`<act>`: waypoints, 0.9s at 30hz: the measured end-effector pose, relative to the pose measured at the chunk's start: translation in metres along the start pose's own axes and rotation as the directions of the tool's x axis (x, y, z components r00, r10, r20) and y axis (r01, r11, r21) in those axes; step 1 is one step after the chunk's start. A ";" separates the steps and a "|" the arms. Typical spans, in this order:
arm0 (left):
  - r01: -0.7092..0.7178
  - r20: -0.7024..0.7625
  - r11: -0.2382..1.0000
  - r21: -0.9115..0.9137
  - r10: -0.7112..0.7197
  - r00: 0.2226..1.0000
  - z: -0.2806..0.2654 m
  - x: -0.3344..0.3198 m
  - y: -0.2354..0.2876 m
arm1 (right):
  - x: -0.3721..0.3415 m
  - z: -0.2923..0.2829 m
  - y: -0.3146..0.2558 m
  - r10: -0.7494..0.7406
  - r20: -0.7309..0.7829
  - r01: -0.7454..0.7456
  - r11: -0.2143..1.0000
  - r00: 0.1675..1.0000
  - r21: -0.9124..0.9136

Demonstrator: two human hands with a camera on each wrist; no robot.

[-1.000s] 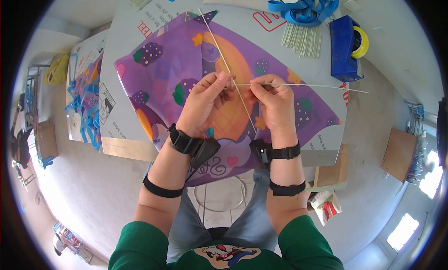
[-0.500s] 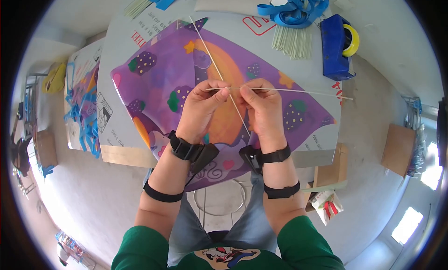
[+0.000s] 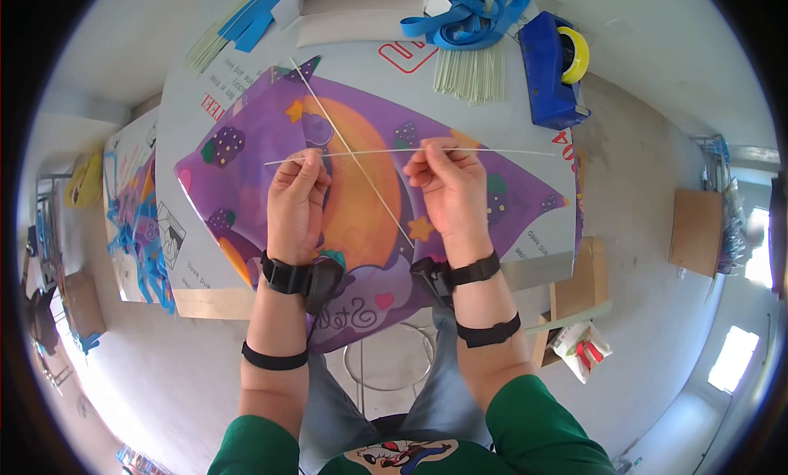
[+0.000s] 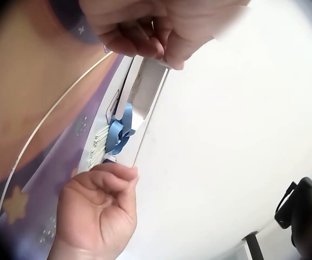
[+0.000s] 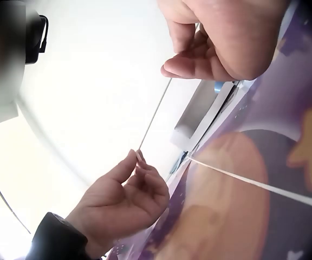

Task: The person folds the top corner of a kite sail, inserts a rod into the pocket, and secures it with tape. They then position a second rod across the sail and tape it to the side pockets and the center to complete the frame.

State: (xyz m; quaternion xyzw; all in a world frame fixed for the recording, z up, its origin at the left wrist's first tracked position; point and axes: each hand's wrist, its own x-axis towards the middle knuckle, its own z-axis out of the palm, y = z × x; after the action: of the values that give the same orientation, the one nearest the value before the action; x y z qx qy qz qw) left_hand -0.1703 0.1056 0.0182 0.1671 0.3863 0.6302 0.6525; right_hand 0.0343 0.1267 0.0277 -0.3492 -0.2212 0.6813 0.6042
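Observation:
Both hands hold one thin white rod (image 3: 377, 152) roughly level above a purple printed kite sheet (image 3: 361, 229). My left hand (image 3: 297, 208) pinches it between thumb and forefinger, a short end sticking out to the left. Farther right, my right hand (image 3: 450, 188) pinches the same rod, its longer end reaching past the sheet's right side. A second white rod (image 3: 373, 183) lies slantwise along the sheet, over the orange moon print, and the held rod crosses above it in the head view. In the left wrist view, the held rod (image 4: 151, 119) runs straight between the two hands.
At the table's back are an open white box (image 3: 361, 15), blue ribbon (image 3: 484, 15) beside a bundle of pale sticks (image 3: 469, 74), and a blue tape dispenser (image 3: 552, 73). More blue strips (image 3: 261, 19) lie back left. A cardboard box (image 3: 579, 282) stands right of the table.
The hands have moved apart along the held rod, the left hand shifting left. The rod has slid leftward, so more sticks out on the left. The head view has shifted.

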 end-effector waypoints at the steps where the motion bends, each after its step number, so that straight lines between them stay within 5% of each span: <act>1: 0.028 0.006 0.999 -0.017 -0.028 1.000 0.002 -0.001 -0.002 | -0.002 0.006 0.002 0.028 0.005 -0.028 0.997 1.000 -0.066; 7: 0.101 0.074 0.973 0.208 -0.119 0.990 0.014 -0.010 -0.024 | -0.011 0.018 0.015 0.136 0.009 -0.130 0.963 0.991 -0.237; 10: 0.149 0.087 0.962 0.228 -0.172 0.981 0.017 -0.010 -0.021 | -0.001 0.005 0.009 0.127 -0.088 -0.121 0.991 0.988 0.064; 16: 0.173 0.048 0.966 0.190 -0.185 0.982 0.016 -0.008 -0.014 | 0.015 -0.030 -0.030 -0.011 -0.311 0.060 0.987 0.950 0.150; 20: 0.176 0.087 0.969 0.173 -0.193 0.977 0.013 -0.008 -0.016 | 0.019 -0.032 -0.030 -0.003 -0.274 0.051 0.985 0.962 0.166; 23: 0.185 0.077 0.969 0.164 -0.200 0.977 0.012 -0.008 -0.016 | 0.018 -0.028 -0.028 -0.088 -0.308 0.117 0.990 0.947 0.076; 25: 0.155 0.082 0.976 0.152 -0.169 0.982 0.011 -0.006 -0.015 | 0.014 -0.023 -0.024 -0.185 -0.250 0.080 0.923 0.950 -0.377; 26: 0.124 0.091 0.982 0.141 -0.138 0.986 0.010 -0.005 -0.015 | 0.011 -0.019 -0.023 -0.172 -0.247 0.070 0.924 0.954 -0.375; 27: 0.122 0.078 0.982 0.141 -0.134 0.988 0.010 -0.004 -0.014 | 0.006 -0.007 -0.025 -0.160 -0.132 0.012 0.679 0.978 -0.734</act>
State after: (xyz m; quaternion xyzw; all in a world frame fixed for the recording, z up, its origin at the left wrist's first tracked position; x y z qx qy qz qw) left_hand -0.1532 0.1022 0.0157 0.2130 0.4094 0.5513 0.6950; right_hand 0.0563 0.1360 0.0395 -0.6115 -0.4329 0.4722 0.4644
